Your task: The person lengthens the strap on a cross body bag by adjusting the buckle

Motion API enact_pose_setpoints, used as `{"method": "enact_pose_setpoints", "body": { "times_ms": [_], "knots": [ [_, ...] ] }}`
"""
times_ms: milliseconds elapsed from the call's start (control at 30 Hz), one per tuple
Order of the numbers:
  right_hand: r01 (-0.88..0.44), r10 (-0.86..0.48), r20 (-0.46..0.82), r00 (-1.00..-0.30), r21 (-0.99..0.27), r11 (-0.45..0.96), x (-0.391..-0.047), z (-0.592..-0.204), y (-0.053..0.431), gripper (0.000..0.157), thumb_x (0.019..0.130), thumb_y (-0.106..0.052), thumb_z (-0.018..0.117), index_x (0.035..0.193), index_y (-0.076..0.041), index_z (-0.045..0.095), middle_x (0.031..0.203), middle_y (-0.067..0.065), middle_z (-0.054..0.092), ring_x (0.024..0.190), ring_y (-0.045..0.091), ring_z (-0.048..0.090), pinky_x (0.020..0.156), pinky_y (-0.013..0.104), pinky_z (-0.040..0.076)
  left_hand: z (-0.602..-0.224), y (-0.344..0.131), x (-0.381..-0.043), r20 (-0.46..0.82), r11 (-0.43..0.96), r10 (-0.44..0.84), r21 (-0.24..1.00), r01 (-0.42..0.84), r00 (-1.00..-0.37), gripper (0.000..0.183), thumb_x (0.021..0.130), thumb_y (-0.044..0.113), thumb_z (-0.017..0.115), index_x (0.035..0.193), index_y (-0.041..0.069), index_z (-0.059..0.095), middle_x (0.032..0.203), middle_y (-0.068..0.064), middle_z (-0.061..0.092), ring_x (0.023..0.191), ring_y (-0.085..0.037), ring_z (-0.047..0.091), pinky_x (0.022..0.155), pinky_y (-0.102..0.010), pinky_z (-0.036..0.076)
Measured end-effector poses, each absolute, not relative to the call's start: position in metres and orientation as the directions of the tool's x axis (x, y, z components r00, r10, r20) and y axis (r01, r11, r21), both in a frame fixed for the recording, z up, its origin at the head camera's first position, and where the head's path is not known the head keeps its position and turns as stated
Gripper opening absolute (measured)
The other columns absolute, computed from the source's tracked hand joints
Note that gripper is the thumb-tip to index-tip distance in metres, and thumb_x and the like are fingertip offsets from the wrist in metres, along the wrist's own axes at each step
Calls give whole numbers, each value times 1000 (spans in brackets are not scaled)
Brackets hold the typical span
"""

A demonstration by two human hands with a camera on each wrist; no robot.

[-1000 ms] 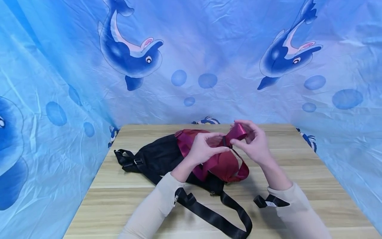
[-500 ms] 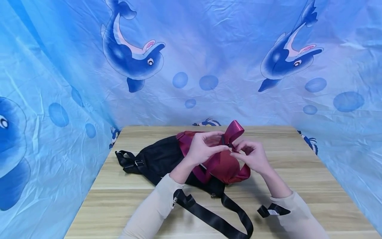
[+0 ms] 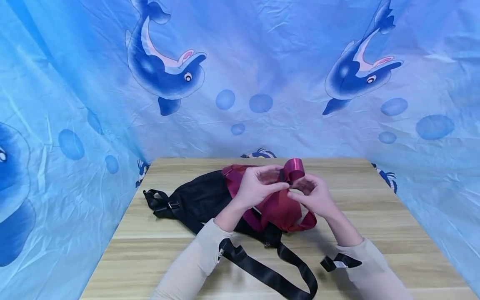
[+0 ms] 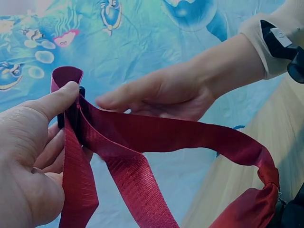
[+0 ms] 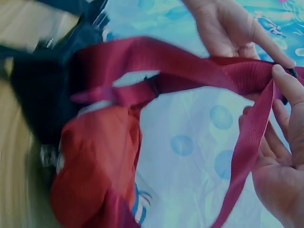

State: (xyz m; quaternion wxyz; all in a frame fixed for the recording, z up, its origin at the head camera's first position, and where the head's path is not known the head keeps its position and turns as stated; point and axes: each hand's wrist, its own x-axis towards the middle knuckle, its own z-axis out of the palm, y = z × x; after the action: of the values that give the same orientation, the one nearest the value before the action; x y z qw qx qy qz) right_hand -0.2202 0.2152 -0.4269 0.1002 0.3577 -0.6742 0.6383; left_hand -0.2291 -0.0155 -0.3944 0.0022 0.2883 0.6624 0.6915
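A black backpack point(image 3: 198, 189) with dark red straps and a red front part lies on the table. My left hand point(image 3: 251, 187) pinches a black strap slider point(image 4: 61, 116) between thumb and fingers. Out of the slider rises a curled loop of the dark red strap point(image 3: 294, 168). My right hand point(image 3: 316, 193) is close beside the slider. Its thumb and fingers are apart in the head view, and its thumb tip is near the webbing in the left wrist view. The red strap partly hides the right fingers there.
A black shoulder strap point(image 3: 262, 275) loops toward the table's front. Another black strap lies folded at the left end of the bag. Black camera bands point(image 3: 339, 263) are on both sleeves. Blue cloth walls point(image 3: 240, 62) with dolphins stand behind and beside the wooden table point(image 3: 375, 200).
My right hand drops from the top of the red loop to beside the slider, pinches there, then parts its fingers. The loop straightens up, then curls over. My left hand keeps its hold.
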Motion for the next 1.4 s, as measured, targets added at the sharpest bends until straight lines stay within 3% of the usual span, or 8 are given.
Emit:
{"method": "enact_pose_setpoints", "body": {
  "times_ms": [133, 233, 367, 600, 833, 1033, 1267, 1400],
  "knots": [
    [-604, -328, 600, -729, -790, -104, -218, -428, 213, 35, 84, 25, 72, 109, 1, 76, 104, -6, 81, 97, 6, 78, 89, 22, 64, -395, -14, -228, 404, -114, 416, 912, 394, -815, 43, 90, 4, 84, 132, 3, 73, 124, -21, 78, 113, -27, 78, 99, -34, 63],
    [-612, -323, 611, -723, -783, -111, -213, -429, 214, 30, 82, 27, 73, 104, 8, 72, 101, -5, 81, 96, 7, 79, 88, 22, 64, -395, -14, -227, 402, -102, 417, 912, 397, -815, 42, 90, 5, 85, 130, 3, 74, 122, -21, 78, 112, -26, 79, 99, -33, 63],
    [-659, -302, 631, -714, -752, -13, -209, -426, 211, 34, 79, 23, 79, 111, 18, 66, 107, -1, 81, 101, 9, 79, 92, 27, 64, -394, -14, -228, 407, -110, 416, 910, 400, -813, 41, 89, 4, 85, 129, 3, 75, 121, -21, 78, 112, -28, 79, 98, -34, 64],
    [-676, -256, 627, -735, -706, 213, -206, -426, 212, 34, 74, 21, 84, 103, 4, 75, 98, 20, 78, 95, 3, 79, 86, 23, 65, -390, -16, -227, 403, -112, 359, 914, 390, -842, 43, 89, 5, 86, 131, 5, 74, 121, -20, 79, 112, -27, 79, 97, -35, 64],
    [-685, -252, 639, -727, -702, 197, -206, -422, 202, 36, 77, 17, 86, 107, 4, 72, 101, -1, 80, 97, 4, 78, 89, 25, 65, -388, -13, -228, 420, -136, 441, 905, 404, -793, 40, 90, 3, 84, 129, 1, 74, 122, -23, 77, 113, -28, 78, 100, -34, 63],
    [-643, -232, 602, -764, -684, 345, -203, -425, 208, 29, 76, 11, 89, 97, -3, 75, 100, 11, 79, 95, 1, 77, 88, 18, 62, -385, -16, -227, 418, -144, 364, 908, 394, -832, 41, 90, 1, 83, 130, 1, 74, 121, -24, 78, 112, -28, 79, 97, -36, 64],
    [-670, -263, 617, -742, -663, 334, -205, -421, 201, 32, 77, 7, 90, 99, -10, 74, 95, -1, 77, 95, 13, 80, 90, 23, 64, -385, -14, -225, 406, -119, 412, 911, 394, -816, 41, 90, 4, 85, 129, 3, 74, 121, -22, 78, 112, -24, 79, 100, -33, 63],
    [-640, -333, 547, -768, -642, 422, -208, -415, 212, 27, 81, 1, 90, 99, -10, 74, 100, 3, 76, 97, 8, 77, 88, 22, 64, -382, -18, -224, 394, -95, 363, 917, 387, -844, 41, 89, 5, 86, 129, 5, 75, 122, -19, 79, 114, -25, 78, 100, -34, 63]
  ]
}}
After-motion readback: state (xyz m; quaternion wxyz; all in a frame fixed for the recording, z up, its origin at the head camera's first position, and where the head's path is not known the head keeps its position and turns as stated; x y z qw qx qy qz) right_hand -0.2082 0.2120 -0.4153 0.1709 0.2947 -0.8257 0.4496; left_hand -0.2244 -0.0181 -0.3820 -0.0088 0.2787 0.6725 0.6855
